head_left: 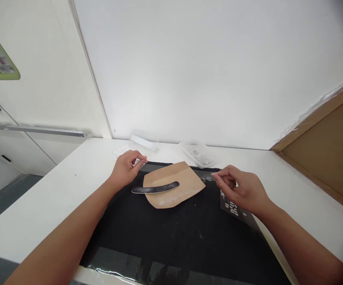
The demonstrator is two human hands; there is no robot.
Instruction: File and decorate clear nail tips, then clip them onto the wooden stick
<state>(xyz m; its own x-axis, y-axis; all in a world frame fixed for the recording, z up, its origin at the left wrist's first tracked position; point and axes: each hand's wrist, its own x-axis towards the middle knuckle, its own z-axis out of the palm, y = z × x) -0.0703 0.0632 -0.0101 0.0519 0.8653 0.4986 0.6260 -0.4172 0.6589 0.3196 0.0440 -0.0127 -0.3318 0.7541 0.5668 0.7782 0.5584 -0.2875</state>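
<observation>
My left hand (128,169) is at the far left corner of the black mat (174,241), thumb and finger pinched together. Something clear and shiny shows beside those fingertips, too small to name. At the mat's far right edge, my right hand (242,188) is also pinched; whatever may be between its fingertips cannot be made out. Between the hands lies a creased brown paper sheet (186,178). A curved black nail file (156,188) rests across the paper, its left end sticking out past the edge.
Behind the mat, a clear plastic tray (199,154) holds small pieces. Left of it lies a white strip (143,141) with clear plastic. A dark sheet with white pieces (232,208) sits under my right hand. A white wall (189,79) rises behind; a brown-framed panel (322,146) stands right.
</observation>
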